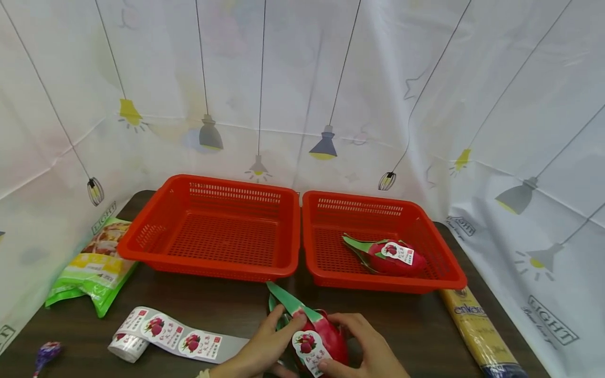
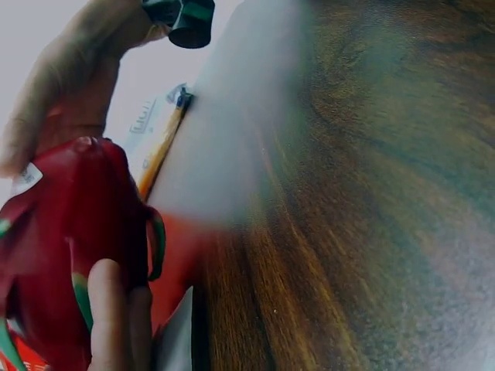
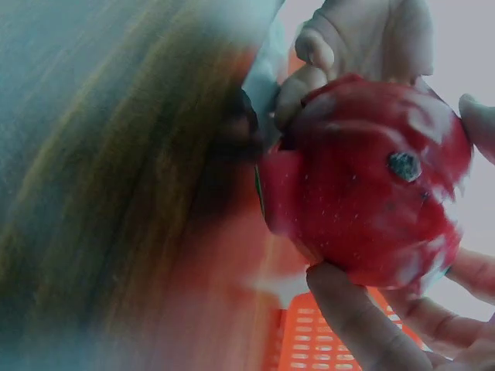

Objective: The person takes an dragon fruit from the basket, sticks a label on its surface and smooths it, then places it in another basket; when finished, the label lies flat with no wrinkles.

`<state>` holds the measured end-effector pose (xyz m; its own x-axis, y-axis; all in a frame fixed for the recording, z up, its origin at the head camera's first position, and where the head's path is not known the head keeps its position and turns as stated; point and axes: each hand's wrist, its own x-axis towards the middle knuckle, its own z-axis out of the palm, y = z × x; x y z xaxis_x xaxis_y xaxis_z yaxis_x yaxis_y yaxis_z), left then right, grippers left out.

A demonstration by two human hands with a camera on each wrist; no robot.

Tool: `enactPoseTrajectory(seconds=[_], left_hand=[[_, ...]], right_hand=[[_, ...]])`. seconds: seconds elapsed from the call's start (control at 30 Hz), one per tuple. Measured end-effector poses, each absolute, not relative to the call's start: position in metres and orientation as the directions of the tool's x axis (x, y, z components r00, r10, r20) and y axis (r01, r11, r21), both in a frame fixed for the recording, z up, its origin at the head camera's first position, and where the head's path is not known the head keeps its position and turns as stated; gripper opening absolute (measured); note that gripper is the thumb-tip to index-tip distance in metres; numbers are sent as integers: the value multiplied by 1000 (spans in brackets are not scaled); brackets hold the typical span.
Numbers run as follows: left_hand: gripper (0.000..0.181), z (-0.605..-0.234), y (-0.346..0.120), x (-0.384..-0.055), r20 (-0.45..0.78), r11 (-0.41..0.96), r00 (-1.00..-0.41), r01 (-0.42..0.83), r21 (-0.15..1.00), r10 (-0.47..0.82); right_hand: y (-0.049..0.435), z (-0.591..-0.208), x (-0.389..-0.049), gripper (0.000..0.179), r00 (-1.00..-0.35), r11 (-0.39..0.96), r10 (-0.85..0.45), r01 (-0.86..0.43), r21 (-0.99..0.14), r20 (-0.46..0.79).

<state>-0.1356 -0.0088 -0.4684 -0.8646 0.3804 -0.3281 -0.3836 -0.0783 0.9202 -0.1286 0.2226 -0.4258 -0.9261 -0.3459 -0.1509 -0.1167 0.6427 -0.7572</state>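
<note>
Between both hands is a red dragon fruit (image 1: 331, 336) with green leaf tips, held near the table's front edge. A white label (image 1: 309, 349) with a fruit picture sits on its upper face. My left hand (image 1: 264, 344) grips the leafy end, thumb on top. On the other side my right hand (image 1: 366, 346) holds the rounded end, its thumb on the label's lower part. The right wrist view shows the dragon fruit (image 3: 363, 185) end-on, with fingers of both hands around it. Beside my left hand lies a strip of labels (image 1: 189, 341) running from a roll.
Two red baskets stand at the back: the left basket (image 1: 208, 268) and the right basket (image 1: 378, 281), which holds another labelled dragon fruit (image 1: 397, 258). A green-edged food bag (image 1: 96, 262) and a lollipop (image 1: 47, 354) lie left, a yellow pasta packet (image 1: 482, 331) right.
</note>
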Motion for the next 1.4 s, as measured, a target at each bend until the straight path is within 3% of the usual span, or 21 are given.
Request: enactPoseTrajectory(seconds=[0.17,0.3,0.4,0.5,0.6,0.67,0.8,0.9,1.0,1.17,1.4], left_hand=[[63,-470,-14,-135,-337,-102,-860,-402,910,383],[60,-468,-17,-133,-333,-117,-857,-406,906,394],[58,-466,-18,-131,-327,-114,-852,-403,908,408],[63,-463,-19,-131,-328,-100,-849,-401,911,414],[72,-464,-20,-132,-327,-102,-844,-404,909,425],[85,-469,-21,-133,-345,-88,-835,-419,904,429],[99,-482,-29,-139,-366,3,-831,-402,916,419],[92,-475,-37,-136,-336,62,-841,-343,937,423],[80,-443,-43,-127,-293,43,-846,-306,951,445],[63,-380,-42,-127,-242,-52,-834,-307,950,496],[54,-318,-14,-185,-208,99,-891,-184,978,403]], right_hand=[[239,-419,-137,60,-912,505,-359,-11,-863,-198],[275,-415,-157,57,-957,290,-187,160,-943,-220],[308,-419,-174,79,-951,145,-23,303,-942,-309],[336,-428,-189,95,-911,24,47,410,-912,-409],[354,-434,-198,95,-899,-91,65,427,-900,-433],[360,-436,-201,85,-899,-156,72,418,-895,-433],[362,-435,-203,55,-908,-196,76,392,-899,-413],[360,-434,-203,58,-909,-184,81,388,-903,-408],[360,-433,-202,65,-905,-195,88,395,-898,-417],[365,-433,-200,47,-919,-229,63,366,-902,-389],[367,-437,-200,35,-940,-219,21,329,-918,-341]])
